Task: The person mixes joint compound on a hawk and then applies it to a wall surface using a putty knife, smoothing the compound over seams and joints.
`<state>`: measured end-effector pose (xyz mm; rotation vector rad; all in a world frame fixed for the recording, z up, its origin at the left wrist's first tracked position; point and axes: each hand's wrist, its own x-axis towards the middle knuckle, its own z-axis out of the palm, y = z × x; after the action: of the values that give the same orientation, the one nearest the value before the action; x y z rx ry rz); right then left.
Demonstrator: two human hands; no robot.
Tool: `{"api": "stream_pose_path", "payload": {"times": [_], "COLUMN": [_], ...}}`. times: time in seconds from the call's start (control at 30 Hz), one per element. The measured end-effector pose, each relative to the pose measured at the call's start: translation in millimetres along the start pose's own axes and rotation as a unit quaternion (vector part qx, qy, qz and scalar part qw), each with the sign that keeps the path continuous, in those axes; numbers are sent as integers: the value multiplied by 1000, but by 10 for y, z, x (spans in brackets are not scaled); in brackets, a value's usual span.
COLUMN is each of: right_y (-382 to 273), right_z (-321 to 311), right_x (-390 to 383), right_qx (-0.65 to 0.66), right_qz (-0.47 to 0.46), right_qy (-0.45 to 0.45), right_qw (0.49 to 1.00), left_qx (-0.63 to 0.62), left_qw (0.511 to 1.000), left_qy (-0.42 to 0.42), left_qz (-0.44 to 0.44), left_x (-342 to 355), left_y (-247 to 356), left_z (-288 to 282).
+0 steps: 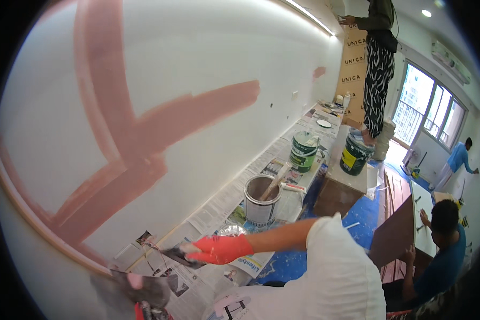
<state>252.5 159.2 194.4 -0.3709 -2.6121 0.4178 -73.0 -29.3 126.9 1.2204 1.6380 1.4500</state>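
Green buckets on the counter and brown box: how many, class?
2: a green, white-streaked bucket on the newspaper-covered counter; a yellow-labelled green bucket on the brown box.

Glove on right hand looked matt. Scraper in that hand looked dull metal. Newspaper beneath it was matt. Can beyond was smeared metal, its stick wooden. Pail farther off looked glossy plastic. Wall left of the hand was smooth, its pink patches matt.

From afar I see a likely home under renovation: pink-patched white wall, round green paint bucket, tall glass balcony doors.
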Motion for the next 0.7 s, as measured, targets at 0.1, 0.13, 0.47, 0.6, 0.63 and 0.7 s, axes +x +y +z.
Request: {"api": "stream_pose_path", "payload": {"times": [0.1,0.13,0.47,0.6,0.63,0.7], "right_y": [36,85,413,553,577,617], "right_z": [67,261,186,598,701,847], "right_x": [42,-3,-285,-463,-559,-697], "right_qx": [1,35,-24,-116,-121,-135], "right_qz": [-24,-14,-87,-169,-142,-79], "right_qy": [163,153,99,-20,-35,-62], "right_qw": [986,988,991,979,982,986], "left_qx": [8,9,11,15,14,7], "left_qw": [1000,1000,1000,1000,1000,1000], "left_qy": [6,-1,-10,1,5,1], "left_qz": [1,1,-13,-16,-15,-8], "left_x": [56,101,212,169,160,142], "left_y": [68,92,224,203,188,91], "left_z": [140,234,745,764,738,674]}}
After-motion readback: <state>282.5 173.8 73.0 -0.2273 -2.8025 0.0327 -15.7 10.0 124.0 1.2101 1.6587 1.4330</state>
